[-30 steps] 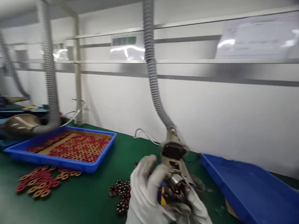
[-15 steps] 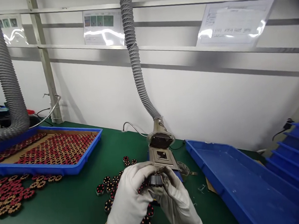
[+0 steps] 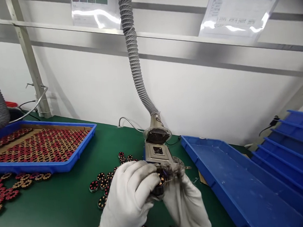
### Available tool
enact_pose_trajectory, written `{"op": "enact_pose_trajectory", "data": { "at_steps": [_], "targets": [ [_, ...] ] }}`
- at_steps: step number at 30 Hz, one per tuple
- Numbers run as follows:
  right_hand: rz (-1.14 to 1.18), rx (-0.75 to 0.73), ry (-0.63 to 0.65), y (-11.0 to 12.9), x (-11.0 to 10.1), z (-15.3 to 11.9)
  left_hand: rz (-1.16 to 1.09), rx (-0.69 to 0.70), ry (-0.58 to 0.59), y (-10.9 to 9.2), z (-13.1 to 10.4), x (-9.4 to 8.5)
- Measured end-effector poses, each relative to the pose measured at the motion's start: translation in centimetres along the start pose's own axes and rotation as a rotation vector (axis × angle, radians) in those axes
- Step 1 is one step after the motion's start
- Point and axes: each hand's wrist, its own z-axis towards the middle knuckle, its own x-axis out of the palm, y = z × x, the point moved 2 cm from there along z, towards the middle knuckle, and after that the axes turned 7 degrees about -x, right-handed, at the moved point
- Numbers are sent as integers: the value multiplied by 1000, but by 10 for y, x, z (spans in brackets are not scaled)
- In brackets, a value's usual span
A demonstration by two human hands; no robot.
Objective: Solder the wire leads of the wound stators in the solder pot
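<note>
Both hands wear white gloves with darkly stained fingertips. My left hand (image 3: 136, 187) is closed around a round black part (image 3: 158, 190) with copper-coloured segments, held above the table. At its right side is my right hand (image 3: 184, 190); its fingertips are smeared by motion and seem to touch the part, but their grip cannot be made out. Just beyond the hands stands a metal unit (image 3: 154, 157) with a small square well (image 3: 158, 150) in its top. Similar round black parts (image 3: 101, 177) with copper or red segments lie loose left of my left hand, partly hidden by it.
At left, a blue tray (image 3: 67, 165) holds rows of round parts, with more (image 3: 2, 189) in front. An exhaust hose (image 3: 134, 59) ends in a hood (image 3: 157, 134) over the metal unit. A large blue tray (image 3: 230, 170) and stacked blue trays (image 3: 286, 156) stand at right.
The part between my hands has turned, so its segmented face now shows. My right fingers have shifted up and outward at its right side. The view has tilted down and turned slightly.
</note>
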Motion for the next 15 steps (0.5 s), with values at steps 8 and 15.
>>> {"op": "enact_pose_trajectory", "data": {
  "at_steps": [8,15],
  "targets": [
    [32,153,40,-6,12,-4,-107,-116,19,12,-4,4],
    [183,309,6,-13,19,-11,-606,-344,63,30,-4,4]
  ]
}}
